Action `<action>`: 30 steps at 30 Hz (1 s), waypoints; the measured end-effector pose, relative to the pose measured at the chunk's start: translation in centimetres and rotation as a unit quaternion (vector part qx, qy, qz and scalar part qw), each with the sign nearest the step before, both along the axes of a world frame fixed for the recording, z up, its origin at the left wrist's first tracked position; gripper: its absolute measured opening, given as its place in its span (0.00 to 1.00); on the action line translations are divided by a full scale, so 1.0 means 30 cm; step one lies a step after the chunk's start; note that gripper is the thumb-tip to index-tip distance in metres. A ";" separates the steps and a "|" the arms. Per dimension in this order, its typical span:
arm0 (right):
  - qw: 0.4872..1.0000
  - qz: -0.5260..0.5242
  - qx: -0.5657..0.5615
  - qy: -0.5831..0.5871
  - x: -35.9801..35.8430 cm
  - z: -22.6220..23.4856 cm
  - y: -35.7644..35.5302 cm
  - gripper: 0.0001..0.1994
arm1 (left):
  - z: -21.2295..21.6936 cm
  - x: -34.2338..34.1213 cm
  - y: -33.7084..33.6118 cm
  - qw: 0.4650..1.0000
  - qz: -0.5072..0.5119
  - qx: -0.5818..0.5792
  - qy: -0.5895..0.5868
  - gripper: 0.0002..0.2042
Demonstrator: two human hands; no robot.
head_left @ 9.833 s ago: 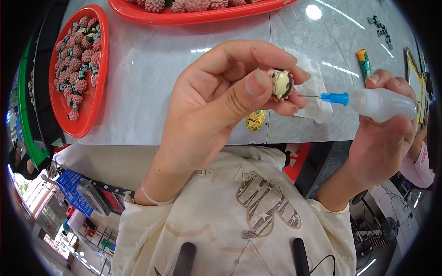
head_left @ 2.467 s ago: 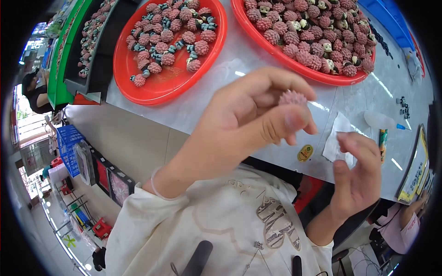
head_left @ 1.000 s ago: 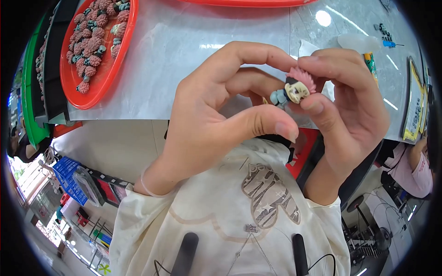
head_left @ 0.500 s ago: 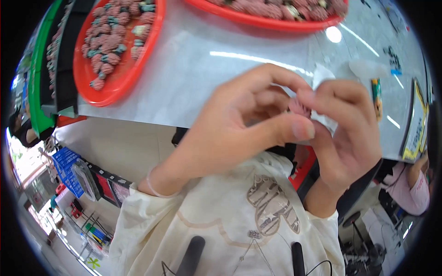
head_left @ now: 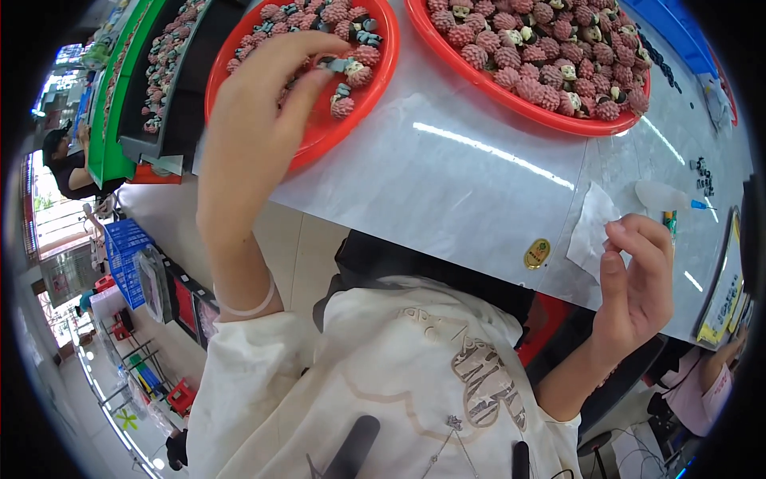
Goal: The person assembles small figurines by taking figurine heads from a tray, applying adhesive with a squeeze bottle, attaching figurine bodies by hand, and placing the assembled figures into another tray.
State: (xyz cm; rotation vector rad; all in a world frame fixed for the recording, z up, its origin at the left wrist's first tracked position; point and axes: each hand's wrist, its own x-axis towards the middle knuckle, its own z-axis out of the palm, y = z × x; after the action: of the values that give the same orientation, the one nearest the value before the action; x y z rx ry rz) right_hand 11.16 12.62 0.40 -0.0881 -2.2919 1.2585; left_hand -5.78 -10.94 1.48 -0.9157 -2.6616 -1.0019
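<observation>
My left hand [head_left: 255, 112] reaches over the left red tray [head_left: 319, 153], fingers spread just above the small pink spiky figures [head_left: 355, 56] and grey-teal pieces lying in it; it holds nothing. My right hand [head_left: 638, 275] hovers at the table's near edge, loosely curled. Its fingertips touch the corner of a white tissue [head_left: 589, 231]. Beyond the tissue a clear squeeze bottle [head_left: 661, 195] with a blue tip lies on the pale tabletop [head_left: 447, 184].
A second, larger red tray [head_left: 511, 94] full of pink spiky figures sits at the back right. A green tray [head_left: 112, 120] and a black bin with more figures stand at the far left. A yellow oval sticker [head_left: 537, 254] is near the edge. Another person [head_left: 68, 160] sits at left.
Both hands were together on one pink figure. Now they are apart: the left hand has moved out over the left red tray, the right has dropped beside the tissue, empty.
</observation>
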 end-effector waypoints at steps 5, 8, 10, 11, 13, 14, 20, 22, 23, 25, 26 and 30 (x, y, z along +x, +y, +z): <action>1.000 0.001 -0.017 -0.003 -0.005 0.002 -0.013 0.09 | -0.008 -0.007 0.026 0.992 -0.040 -0.099 0.063 0.06; 1.000 -0.002 -0.012 -0.007 0.006 -0.006 -0.003 0.09 | -0.011 -0.007 0.024 0.994 -0.023 -0.097 0.036 0.06; 1.000 -0.009 -0.020 -0.015 0.011 -0.012 0.004 0.09 | -0.012 -0.010 0.018 0.996 -0.023 -0.087 0.010 0.06; 1.000 -0.009 -0.021 -0.016 0.014 -0.014 0.005 0.09 | -0.012 -0.012 0.015 0.996 -0.014 -0.082 -0.019 0.06; 0.999 -0.012 -0.037 -0.024 0.019 -0.018 0.008 0.08 | -0.005 -0.011 0.016 0.996 -0.005 -0.079 -0.048 0.07; 0.999 -0.013 -0.038 -0.025 0.018 -0.019 0.009 0.08 | 0.006 -0.008 0.020 0.994 0.007 -0.057 -0.090 0.07; 0.999 -0.012 -0.031 -0.022 0.017 -0.024 0.016 0.07 | -0.008 -0.011 -0.004 0.997 -0.027 -0.040 -0.067 0.08; 0.999 -0.014 -0.027 -0.021 0.016 -0.026 0.018 0.07 | 0.001 -0.004 -0.005 0.996 -0.030 -0.041 -0.067 0.09; 0.999 -0.013 -0.027 -0.022 0.016 -0.028 0.019 0.07 | 0.009 0.003 -0.003 0.995 -0.007 -0.040 -0.096 0.09; 0.999 -0.017 -0.029 -0.033 0.019 -0.030 0.019 0.06 | 0.011 0.005 -0.008 0.991 0.016 -0.039 -0.125 0.09; 0.999 -0.016 -0.029 -0.034 0.020 -0.031 0.020 0.06 | 0.008 0.004 -0.018 0.994 -0.007 -0.039 -0.106 0.10; 0.998 -0.022 -0.034 -0.038 0.028 -0.030 0.026 0.06 | 0.027 0.018 -0.059 0.996 -0.028 -0.005 -0.088 0.10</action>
State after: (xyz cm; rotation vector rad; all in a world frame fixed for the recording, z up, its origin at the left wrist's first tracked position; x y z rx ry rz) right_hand 12.01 13.39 -0.51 -0.2112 -2.2983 1.3310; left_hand -5.25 -12.72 2.29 -0.9506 -2.8003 -1.1324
